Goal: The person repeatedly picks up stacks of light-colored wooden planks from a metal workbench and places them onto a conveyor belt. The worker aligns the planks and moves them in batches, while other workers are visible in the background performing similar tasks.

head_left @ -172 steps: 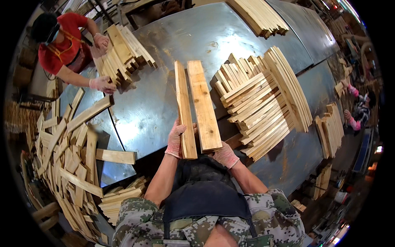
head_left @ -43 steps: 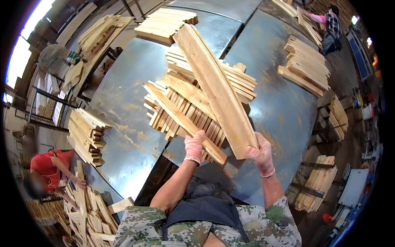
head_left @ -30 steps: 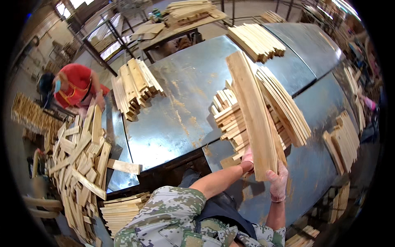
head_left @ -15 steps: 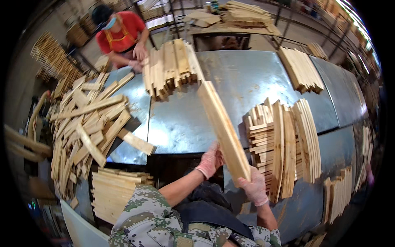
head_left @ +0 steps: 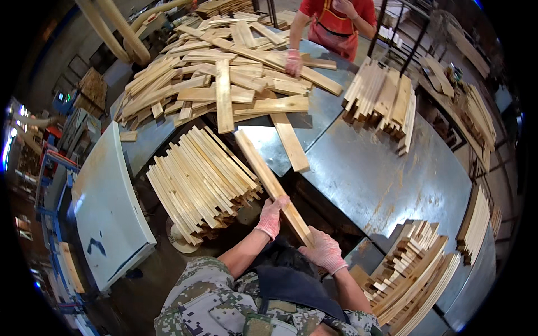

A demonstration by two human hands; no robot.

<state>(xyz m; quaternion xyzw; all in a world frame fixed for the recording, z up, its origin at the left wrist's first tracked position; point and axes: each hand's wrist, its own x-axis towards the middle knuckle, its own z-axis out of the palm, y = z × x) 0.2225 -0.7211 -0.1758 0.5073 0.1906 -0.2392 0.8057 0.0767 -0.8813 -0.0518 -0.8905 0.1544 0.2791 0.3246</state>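
Both gloved hands hold one long, pale wooden board (head_left: 261, 169), tilted away from me toward the upper left. My left hand (head_left: 271, 216) grips it around the middle, fingers wrapped on its edge. My right hand (head_left: 325, 251) is closed on its near end. Just left of the board lies a neat stack of wooden strips (head_left: 196, 182), close to my left forearm. Beyond the board's far end, a loose heap of boards (head_left: 224, 84) covers the far left of the metal table (head_left: 386, 173).
A person in red (head_left: 336, 28) stands across the table, one gloved hand on the loose heap. Stacks of boards stand at the far right (head_left: 381, 95) and near right (head_left: 412, 280). On the left is a pale machine panel (head_left: 112, 207); a dark gap lies beside the table edge.
My view has swung left, toward the loose heap and the strip stack. The board has turned with me and is still in both hands. The other person now reaches onto the heap.
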